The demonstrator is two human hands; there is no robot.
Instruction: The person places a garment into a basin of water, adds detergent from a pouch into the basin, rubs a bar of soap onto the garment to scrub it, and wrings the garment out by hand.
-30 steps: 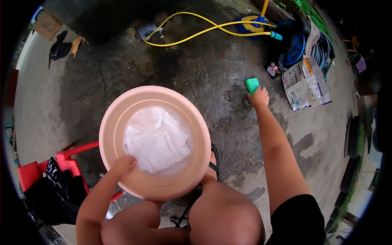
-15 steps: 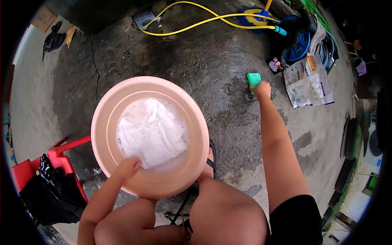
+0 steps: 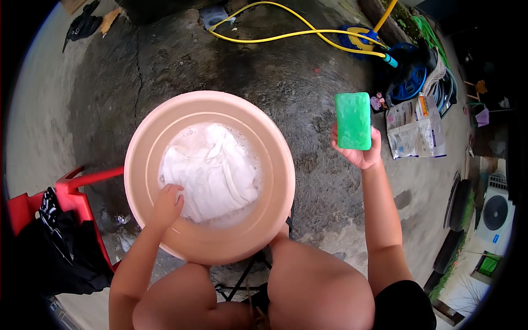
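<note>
Between the fingers of the right hand (image 3: 363,155), the soap (image 3: 353,121) is gripped, well apart from the cloth (image 3: 212,170); beside the left hand's (image 3: 166,208) loosely bent fingers, hold unclear, the cloth lies in the sudsy basin (image 3: 220,248); wetting looks done, soap not yet on it.

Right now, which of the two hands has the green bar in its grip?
The right hand, out to the right of the pink basin, holds the green bar. The left hand is over the basin, by the white cloth, and shows nothing held.
</note>
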